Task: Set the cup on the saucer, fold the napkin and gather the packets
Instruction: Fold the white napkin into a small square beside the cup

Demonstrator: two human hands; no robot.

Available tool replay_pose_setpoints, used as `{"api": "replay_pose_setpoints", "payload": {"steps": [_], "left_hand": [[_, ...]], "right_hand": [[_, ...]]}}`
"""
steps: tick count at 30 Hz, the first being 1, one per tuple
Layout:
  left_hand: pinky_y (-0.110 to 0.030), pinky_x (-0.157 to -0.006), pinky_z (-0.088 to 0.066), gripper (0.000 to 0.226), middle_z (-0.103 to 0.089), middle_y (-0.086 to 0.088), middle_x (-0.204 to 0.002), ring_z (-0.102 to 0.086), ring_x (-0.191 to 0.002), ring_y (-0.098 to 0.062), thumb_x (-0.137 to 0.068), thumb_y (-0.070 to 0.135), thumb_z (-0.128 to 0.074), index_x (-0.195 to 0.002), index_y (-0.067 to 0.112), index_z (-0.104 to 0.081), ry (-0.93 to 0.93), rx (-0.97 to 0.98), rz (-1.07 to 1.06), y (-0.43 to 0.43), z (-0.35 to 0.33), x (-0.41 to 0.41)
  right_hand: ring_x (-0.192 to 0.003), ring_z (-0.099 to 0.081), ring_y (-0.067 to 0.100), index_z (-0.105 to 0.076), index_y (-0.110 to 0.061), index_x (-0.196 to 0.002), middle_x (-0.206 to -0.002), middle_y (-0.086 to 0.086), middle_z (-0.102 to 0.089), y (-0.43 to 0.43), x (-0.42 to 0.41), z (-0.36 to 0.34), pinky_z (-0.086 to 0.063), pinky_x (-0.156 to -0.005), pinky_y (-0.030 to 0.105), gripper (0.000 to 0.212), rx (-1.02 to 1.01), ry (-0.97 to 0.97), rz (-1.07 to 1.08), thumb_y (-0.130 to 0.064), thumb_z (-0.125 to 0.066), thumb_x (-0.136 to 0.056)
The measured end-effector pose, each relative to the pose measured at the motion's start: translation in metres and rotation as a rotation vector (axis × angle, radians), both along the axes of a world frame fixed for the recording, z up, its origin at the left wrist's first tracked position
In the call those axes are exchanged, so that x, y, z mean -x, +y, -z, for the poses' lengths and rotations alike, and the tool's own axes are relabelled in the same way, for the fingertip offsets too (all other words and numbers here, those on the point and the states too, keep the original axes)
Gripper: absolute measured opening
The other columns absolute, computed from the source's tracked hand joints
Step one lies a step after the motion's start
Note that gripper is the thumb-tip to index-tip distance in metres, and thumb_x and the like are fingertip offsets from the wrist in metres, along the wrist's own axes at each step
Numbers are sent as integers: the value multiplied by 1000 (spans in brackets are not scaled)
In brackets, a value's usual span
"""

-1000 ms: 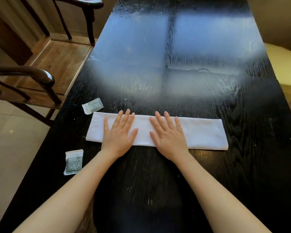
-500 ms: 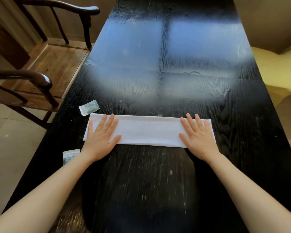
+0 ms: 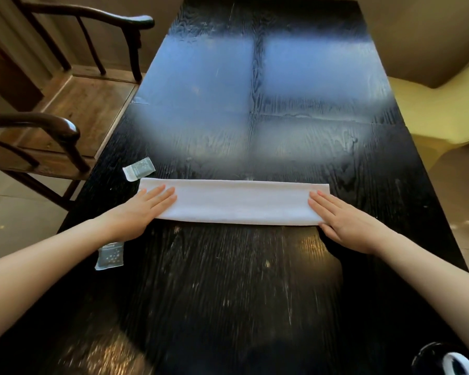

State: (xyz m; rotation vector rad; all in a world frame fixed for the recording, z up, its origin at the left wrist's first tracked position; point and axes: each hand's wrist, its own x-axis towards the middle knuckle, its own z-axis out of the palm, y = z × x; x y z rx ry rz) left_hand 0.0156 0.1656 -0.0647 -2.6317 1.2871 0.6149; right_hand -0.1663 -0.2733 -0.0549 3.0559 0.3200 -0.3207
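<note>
Your two hands lie flat on the ends of the folded napkin.

Your left hand [image 3: 141, 209] rests palm down with fingers straight and together on the napkin's [image 3: 236, 202] 9 o'clock end; your right hand [image 3: 344, 220] lies the same way on its 3 o'clock end, gripping nothing. The white napkin is a long narrow strip lying crosswise on the dark tabletop [image 3: 255, 131]. One packet [image 3: 138, 172] sits just beside the strip's far left corner, at 10 o'clock. A second packet [image 3: 110, 255] lies near the tabletop's left edge, at 8 o'clock, partly under your left wrist. A wooden chair [image 3: 65, 109] stands to the left of the tabletop.
</note>
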Motion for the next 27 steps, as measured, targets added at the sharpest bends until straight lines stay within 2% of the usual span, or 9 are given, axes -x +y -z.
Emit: {"api": "replay_pose_setpoints", "payload": {"steps": [3, 7, 11, 14, 16, 18, 22, 24, 27], "left_hand": [[-34, -115, 4, 88, 8, -1, -153, 15, -139, -15, -72, -22, -37, -146, 11, -1, -39, 151, -28, 6, 6, -1], [-26, -114, -7, 78, -20, -11, -153, -18, -143, -25, -73, -24, -40, -143, 5, -26, -119, 342, -123, 10, 11, 0], [-31, -113, -24, 62, -47, -9, -141, -43, -132, -26, -76, -18, -49, -131, 10, -52, -64, 512, -334, 14, 9, -1], [-37, -98, -42, 39, -67, -12, -117, -59, -112, -27, -82, -9, -51, -113, 10, -67, -52, 576, -475, 15, -15, -5], [-33, -83, -43, 29, -71, -13, -101, -63, -99, -25, -83, -8, -53, -103, 6, -70, -56, 581, -494, 15, -34, -8], [-31, -72, -40, 16, -70, -13, -87, -63, -87, -22, -86, -2, -55, -91, 3, -70, -48, 604, -568, 15, -52, -9], [-8, -58, -49, 14, -65, -4, -82, -63, -62, 6, -89, 5, -56, -89, 16, -64, 367, 923, -886, 18, -75, 2], [-11, -52, -53, 13, -69, 2, -76, -65, -57, 3, -91, 5, -52, -92, 16, -59, 537, 1039, -1021, 19, -74, 9], [-15, -50, -54, 15, -69, -1, -77, -66, -55, -2, -93, 5, -50, -107, 7, -54, 569, 1030, -1120, 16, -61, 20]], "right_hand": [[-124, -47, 44, -49, 10, -127, -134, 29, -49, 1, -1, 0, -28, -104, 52, 67, -1, 7, -27, -9, -66, -66], [-124, -50, 39, -52, 7, -125, -135, 26, -50, 2, 2, -5, -33, -103, 49, 65, -83, -61, 58, 3, -66, -62], [-121, -55, 30, -60, -5, -121, -132, 13, -58, 15, 2, -3, -40, -104, 40, 42, -391, -182, 357, 0, -62, -79], [-105, -64, 27, -68, -10, -109, -111, 11, -70, 14, -2, -14, -46, -90, 36, 26, -542, -219, 522, -4, -59, -85], [-87, -64, 24, -70, -14, -89, -88, 9, -71, 11, -4, -28, -43, -75, 32, 11, -603, -191, 575, -10, -59, -87], [-73, -57, 22, -62, -20, -70, -69, 6, -63, 8, -3, -39, -38, -66, 33, 17, -688, -159, 639, -15, -61, -86], [-81, -61, 22, -68, -6, -101, -89, 10, -67, 6, 5, -56, -50, -77, 36, 18, -1147, -131, 833, -14, -65, -85], [-86, -65, 22, -64, -5, -112, -97, 10, -68, 7, 10, -58, -54, -78, 38, 27, -1292, -60, 905, -14, -62, -86], [-73, -68, 19, -62, -3, -110, -91, 11, -69, 12, 21, -55, -57, -61, 30, 25, -1339, 29, 980, -15, -60, -89]]}}
